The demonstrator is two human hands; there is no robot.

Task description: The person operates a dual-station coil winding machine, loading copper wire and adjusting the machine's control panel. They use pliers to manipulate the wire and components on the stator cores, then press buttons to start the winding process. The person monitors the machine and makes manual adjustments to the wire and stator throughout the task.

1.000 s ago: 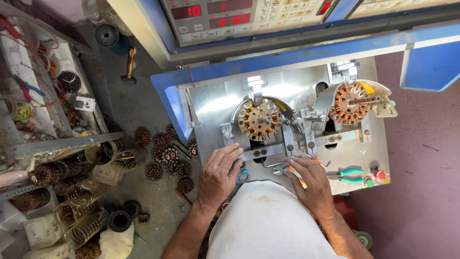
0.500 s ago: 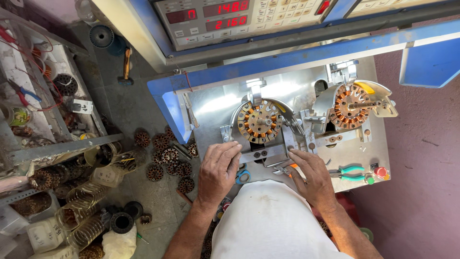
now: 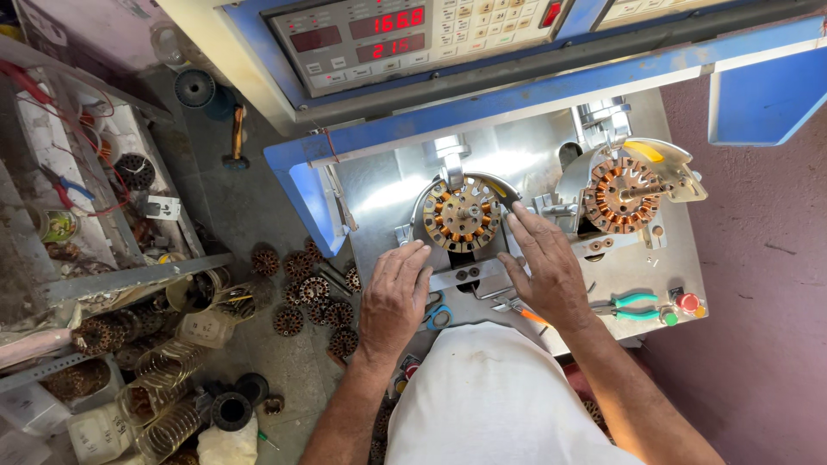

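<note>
Both hands rest on the metal plate (image 3: 379,194) of a winding machine, flanking a round wound stator (image 3: 462,215) clamped face-up in its holder; the left hand (image 3: 394,297) lies flat just below and to the left of it, fingers spread and open, fingertips close to the holder's lower left rim, gripping nothing; the right hand (image 3: 544,263) lies on the stator's right side, fingers loosely extended and pointing up toward its edge, nothing visibly held; whether the fingertips actually touch the holder cannot be told; the stator is a flat disc with no long axis, lying ahead of and between the two hands, the right one nearer; a second stator (image 3: 620,195) sits further right; teal pliers (image 3: 629,306) and blue scissors (image 3: 438,317) lie near the wrists.
</note>
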